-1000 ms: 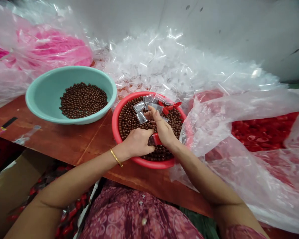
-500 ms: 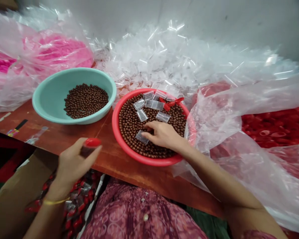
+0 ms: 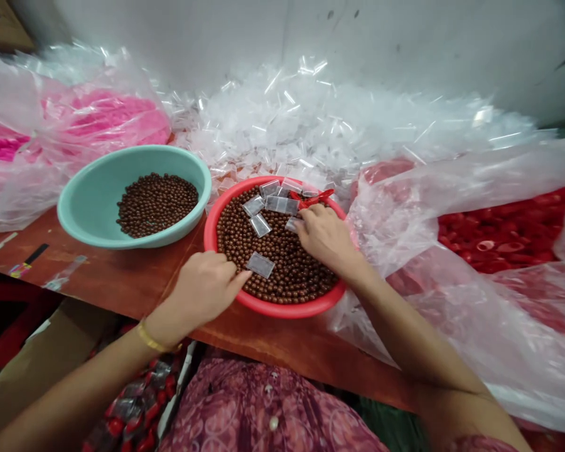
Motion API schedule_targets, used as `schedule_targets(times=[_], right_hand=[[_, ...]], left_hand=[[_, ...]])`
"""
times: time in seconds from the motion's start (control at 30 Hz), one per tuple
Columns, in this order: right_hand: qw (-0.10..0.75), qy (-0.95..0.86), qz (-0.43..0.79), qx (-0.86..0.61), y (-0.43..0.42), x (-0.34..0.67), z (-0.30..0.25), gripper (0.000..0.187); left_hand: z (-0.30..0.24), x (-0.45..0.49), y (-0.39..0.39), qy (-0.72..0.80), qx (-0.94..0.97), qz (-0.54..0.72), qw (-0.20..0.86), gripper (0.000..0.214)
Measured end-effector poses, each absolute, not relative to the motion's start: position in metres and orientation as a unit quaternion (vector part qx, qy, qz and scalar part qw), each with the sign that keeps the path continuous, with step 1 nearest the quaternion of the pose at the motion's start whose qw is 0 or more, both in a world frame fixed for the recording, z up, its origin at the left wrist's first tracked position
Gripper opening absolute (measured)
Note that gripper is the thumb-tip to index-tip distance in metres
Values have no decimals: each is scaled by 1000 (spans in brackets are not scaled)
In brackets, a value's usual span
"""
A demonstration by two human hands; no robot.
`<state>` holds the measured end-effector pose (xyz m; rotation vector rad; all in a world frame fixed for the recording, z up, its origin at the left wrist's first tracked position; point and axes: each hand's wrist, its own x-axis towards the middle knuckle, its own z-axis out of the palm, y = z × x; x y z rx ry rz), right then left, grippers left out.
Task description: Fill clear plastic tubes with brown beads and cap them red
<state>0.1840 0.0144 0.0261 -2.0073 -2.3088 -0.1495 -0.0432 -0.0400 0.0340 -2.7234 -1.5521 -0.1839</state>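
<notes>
A red bowl [image 3: 273, 309] full of small brown beads [image 3: 282, 267] stands at the wooden table's front edge. Several small clear bags [image 3: 277, 204] and a red bow [image 3: 312, 198] lie on the beads. My left hand [image 3: 201, 287] rests at the bowl's near left rim with fingers curled, its thumb tip pointing at one clear bag [image 3: 260, 265]; nothing shows in it. My right hand [image 3: 326, 237] is inside the bowl on the right, fingers closed on a small clear bag [image 3: 292, 224] at its fingertips.
A teal bowl [image 3: 75, 220] with more brown beads sits to the left. A heap of clear bags [image 3: 320, 125] fills the back. A sack of pink pieces [image 3: 98, 119] lies left, a sack of red pieces [image 3: 499, 232] right. Red-capped packets [image 3: 136, 402] lie below the table edge.
My left hand, which was below the table edge holding a red-capped packet, has come back up to the red bowl without it. My right hand has moved to the bowl's far right.
</notes>
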Motion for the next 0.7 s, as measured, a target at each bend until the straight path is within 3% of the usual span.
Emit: schedule_targets(times=[0.13, 0.23, 0.37, 0.47, 0.63, 0.7], right_hand=[[30, -696, -33, -717, 47, 205, 26, 44], [14, -697, -15, -717, 64, 207, 22, 44], [6, -729, 2, -684, 67, 202, 18, 33], [16, -738, -5, -674, 63, 200, 15, 37], [28, -744, -9, -667, 64, 199, 7, 39], [40, -739, -11, -673, 65, 199, 4, 37]], left_hand=[[30, 1, -3, -485, -869, 96, -24, 65], [26, 13, 16, -500, -853, 143, -41, 67], [20, 18, 27, -480, -865, 116, -86, 44], [14, 22, 26, -444, -888, 41, -116, 29], [10, 23, 26, -432, -893, -3, -130, 43], [13, 17, 27, -455, -878, 25, -144, 39]])
